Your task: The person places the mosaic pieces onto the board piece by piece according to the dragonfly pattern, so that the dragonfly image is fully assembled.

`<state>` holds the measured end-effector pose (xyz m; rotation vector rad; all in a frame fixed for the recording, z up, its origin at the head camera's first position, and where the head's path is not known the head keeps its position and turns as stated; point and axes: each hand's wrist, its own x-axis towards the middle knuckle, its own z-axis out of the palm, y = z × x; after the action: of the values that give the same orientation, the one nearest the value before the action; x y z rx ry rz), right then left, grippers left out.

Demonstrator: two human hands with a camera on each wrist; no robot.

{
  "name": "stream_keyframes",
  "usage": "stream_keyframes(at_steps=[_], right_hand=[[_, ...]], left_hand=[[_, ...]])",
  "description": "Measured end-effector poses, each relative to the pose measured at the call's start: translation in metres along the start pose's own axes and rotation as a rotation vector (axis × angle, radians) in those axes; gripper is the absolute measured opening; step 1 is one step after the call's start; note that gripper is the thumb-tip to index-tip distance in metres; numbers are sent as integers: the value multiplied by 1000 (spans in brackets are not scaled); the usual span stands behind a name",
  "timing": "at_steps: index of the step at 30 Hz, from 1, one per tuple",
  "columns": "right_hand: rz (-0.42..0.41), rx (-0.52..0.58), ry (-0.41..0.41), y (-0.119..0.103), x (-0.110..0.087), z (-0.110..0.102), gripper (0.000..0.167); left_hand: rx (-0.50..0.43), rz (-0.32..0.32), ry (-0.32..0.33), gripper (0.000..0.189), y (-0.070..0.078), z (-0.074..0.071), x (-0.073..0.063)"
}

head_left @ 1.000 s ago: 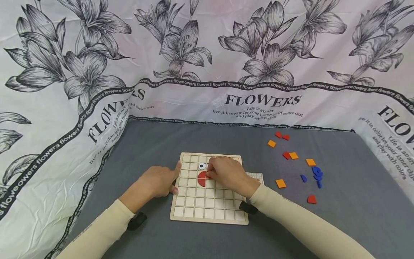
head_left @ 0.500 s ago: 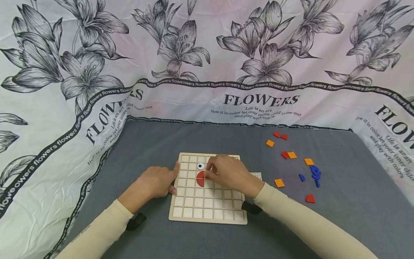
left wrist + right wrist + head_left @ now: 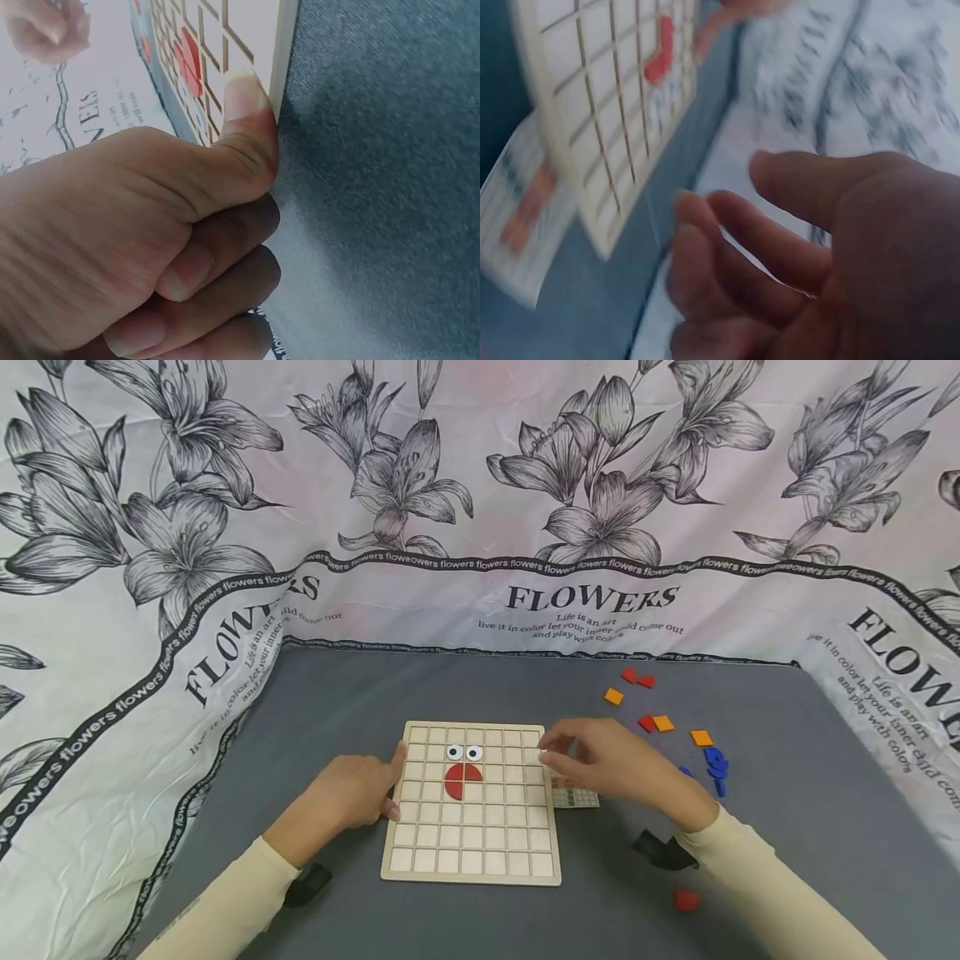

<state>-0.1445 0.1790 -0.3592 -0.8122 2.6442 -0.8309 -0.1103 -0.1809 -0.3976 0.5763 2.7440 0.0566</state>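
Note:
A wooden grid board (image 3: 472,839) lies on the grey cloth. Two googly-eye pieces (image 3: 454,752) sit side by side in its upper cells, with red quarter-circle pieces (image 3: 454,789) just below them. At the board's left edge, my left hand (image 3: 348,789) rests its extended index finger and thumb; in the left wrist view the thumb (image 3: 247,97) presses on the rim, the lower fingers curled. My right hand (image 3: 618,764) hovers by the board's right edge, fingers loosely bent, and no piece shows between them in the right wrist view.
Beneath the right hand, a printed grid card (image 3: 577,798) lies partly hidden beside the board. Orange squares (image 3: 701,738), red pieces (image 3: 647,723) and blue pieces (image 3: 716,760) are scattered to the right. Another red piece (image 3: 686,900) lies nearer the front. A flower-printed curtain (image 3: 600,602) stands behind.
My right hand has let go of the red piece at the board and moved right, uncovering the second eye and the upper-right red quarter. The left hand has stayed at the board's edge.

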Motion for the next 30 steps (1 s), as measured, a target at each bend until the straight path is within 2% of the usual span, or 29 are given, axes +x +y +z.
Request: stream_keyframes(at_steps=[5,8,11,15,18,20,25,30], right_hand=[[49,-22,54,24,-57,-16,25],[124,-71,74,33,-91,-15,29],[268,-85,44,41,-123,-7,35],[580,-80,-5,50,-163,15,52],[759,-72,-55,55,-172,36,68],[805,-67,-73,56,-176,49,71],[769,-75,-32,50,-170,70,49],[757,-86,33,38,-157,74,34]], left_hand=[[5,5,16,92,-1,5,-2],[13,-10,31,92,-1,5,-2],[16,-22,51,92,-1,4,-1],[17,-21,55,92,4,1,1],[45,-37,79,90,6,2,-2],[66,-35,104,87,10,3,0],[94,-57,95,85,14,4,3],[117,-84,118,82,12,1,2]])
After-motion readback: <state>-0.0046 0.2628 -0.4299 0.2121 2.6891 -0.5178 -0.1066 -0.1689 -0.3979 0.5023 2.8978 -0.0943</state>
